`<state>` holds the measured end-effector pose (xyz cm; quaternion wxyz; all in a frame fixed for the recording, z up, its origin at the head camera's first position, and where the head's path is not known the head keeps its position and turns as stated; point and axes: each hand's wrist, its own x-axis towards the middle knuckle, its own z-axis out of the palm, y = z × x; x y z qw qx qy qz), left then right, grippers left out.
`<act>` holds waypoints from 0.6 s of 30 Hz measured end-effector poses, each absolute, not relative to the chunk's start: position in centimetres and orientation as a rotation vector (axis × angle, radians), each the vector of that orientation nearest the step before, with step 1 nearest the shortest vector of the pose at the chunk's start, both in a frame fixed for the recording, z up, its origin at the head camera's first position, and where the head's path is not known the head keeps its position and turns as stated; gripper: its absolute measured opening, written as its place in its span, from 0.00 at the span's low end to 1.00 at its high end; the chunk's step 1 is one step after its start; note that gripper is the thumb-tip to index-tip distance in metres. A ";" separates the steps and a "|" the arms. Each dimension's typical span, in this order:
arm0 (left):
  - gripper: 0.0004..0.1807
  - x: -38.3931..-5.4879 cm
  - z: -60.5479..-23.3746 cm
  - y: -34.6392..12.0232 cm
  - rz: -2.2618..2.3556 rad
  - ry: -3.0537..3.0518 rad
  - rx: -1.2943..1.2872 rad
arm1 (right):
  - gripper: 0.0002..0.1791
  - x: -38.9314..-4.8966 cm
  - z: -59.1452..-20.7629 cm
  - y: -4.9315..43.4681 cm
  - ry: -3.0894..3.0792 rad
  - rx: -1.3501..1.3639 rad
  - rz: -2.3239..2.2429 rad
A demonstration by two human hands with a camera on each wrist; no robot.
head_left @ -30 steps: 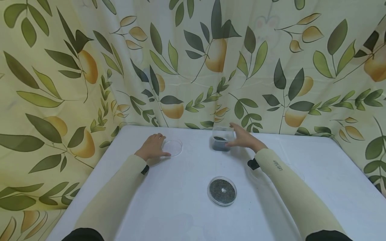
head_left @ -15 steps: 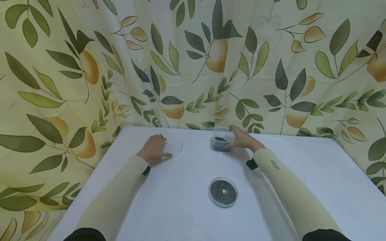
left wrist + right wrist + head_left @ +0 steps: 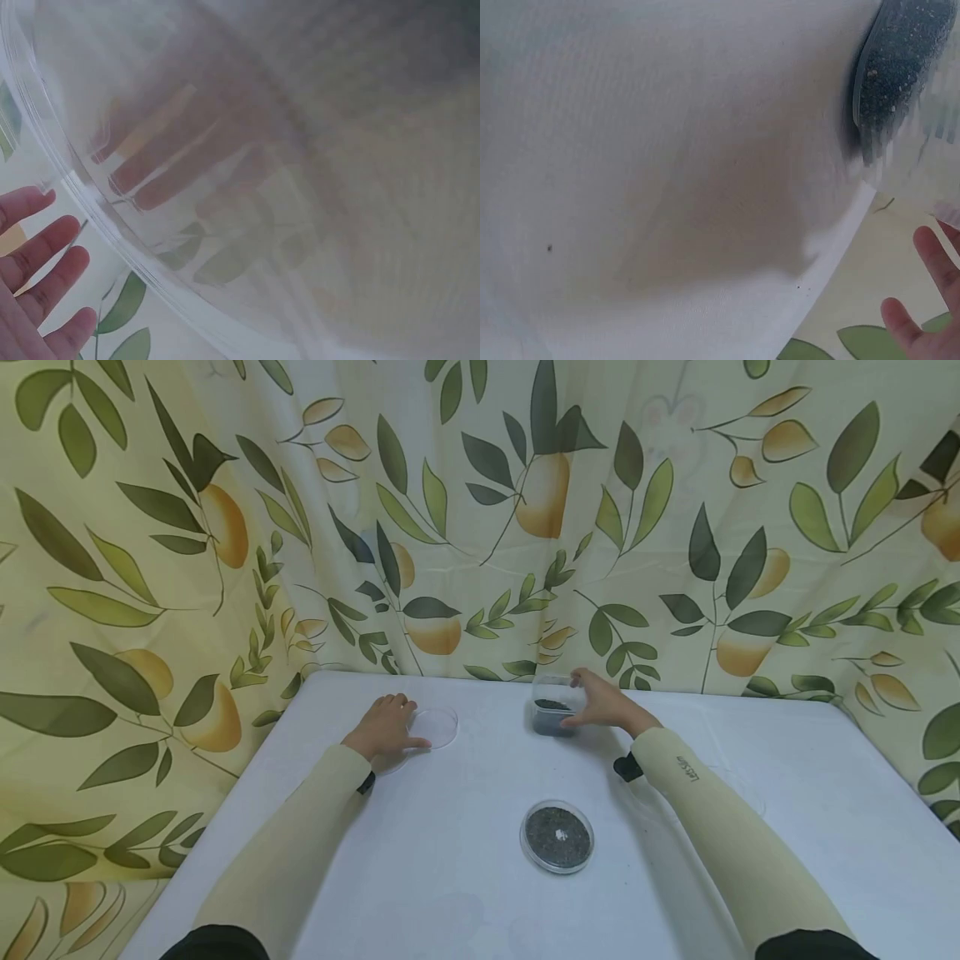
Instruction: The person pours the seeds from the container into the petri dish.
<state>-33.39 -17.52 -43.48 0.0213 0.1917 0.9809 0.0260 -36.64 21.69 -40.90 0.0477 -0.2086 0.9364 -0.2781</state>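
Observation:
My left hand [image 3: 385,727] lies at the left edge of a clear round dish [image 3: 437,727], thumb along its near side and fingers straight. In the left wrist view a large clear rim [image 3: 112,232] crosses close before the camera, with the fingers [image 3: 56,266] extended past it. My right hand [image 3: 603,703] holds the right side of a clear plastic box [image 3: 553,714], thumb low in front, fingers at the top rim. Dark granules [image 3: 907,64] fill its lower part. Nearer me, a petri dish [image 3: 557,837] full of dark grey granules shows a pale spot in its middle.
The white-covered table [image 3: 420,852] ends at the back against a leaf-and-fruit patterned curtain [image 3: 480,527]. A faint clear curved outline [image 3: 761,793] shows beyond the right forearm. A few dark specks lie on the white cover.
The whole head view has drifted slightly to the right. Both hands, the dishes and the box keep their places relative to each other.

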 end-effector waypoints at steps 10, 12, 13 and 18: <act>0.46 -33.5 -43.6 -17.6 0.077 3.046 0.589 | 0.56 -36.7 -41.2 21.3 2.891 -0.604 -0.898; 0.46 -33.5 -43.6 -17.6 0.069 3.047 0.589 | 0.56 -36.6 -41.1 21.1 2.915 -0.628 -0.893; 0.46 -33.5 -43.6 -17.6 0.066 3.047 0.588 | 0.56 -36.6 -41.0 20.9 2.926 -0.634 -0.891; 0.46 -33.4 -43.6 -17.5 0.045 3.043 0.574 | 0.58 -36.2 -40.3 20.2 2.990 -0.668 -0.857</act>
